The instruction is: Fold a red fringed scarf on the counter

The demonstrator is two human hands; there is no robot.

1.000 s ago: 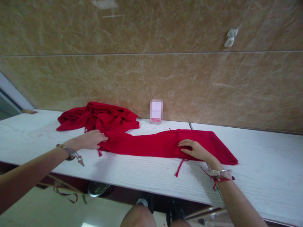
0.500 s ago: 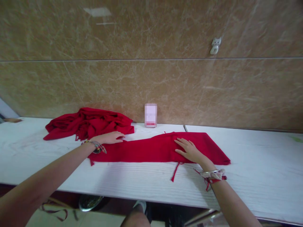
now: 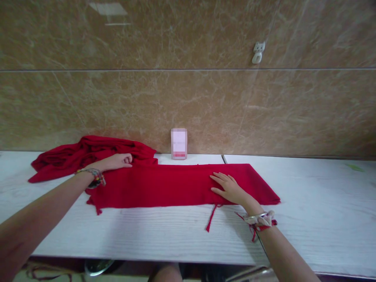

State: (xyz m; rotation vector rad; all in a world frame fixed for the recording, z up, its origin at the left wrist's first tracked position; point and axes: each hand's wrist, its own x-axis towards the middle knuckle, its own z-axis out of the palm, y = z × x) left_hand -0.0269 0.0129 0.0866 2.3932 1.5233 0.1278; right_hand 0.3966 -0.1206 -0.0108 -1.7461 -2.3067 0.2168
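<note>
A red scarf [image 3: 164,186] with tassels lies folded into a long flat strip across the white tabletop. My right hand [image 3: 227,188] rests flat on its right part, fingers spread. At the strip's upper left, my left hand [image 3: 117,161] has its fingers curled in and pinches the upper edge of the cloth. Behind that hand sits a second, crumpled red scarf [image 3: 85,150], partly covered by my wrist. One tassel [image 3: 210,220] hangs out below the strip near my right hand.
A phone [image 3: 179,143] leans upright against the brown marbled wall [image 3: 164,102]. Higher up is a white cat-shaped hook [image 3: 258,53]. The white tabletop [image 3: 164,235] has a seam behind the strip. Below its front edge, a round metal rim [image 3: 98,270] shows.
My left hand has moved left and its fingers have curled in. The folded scarf's left part now spreads wider and straighter. My right hand stays flat on the cloth.
</note>
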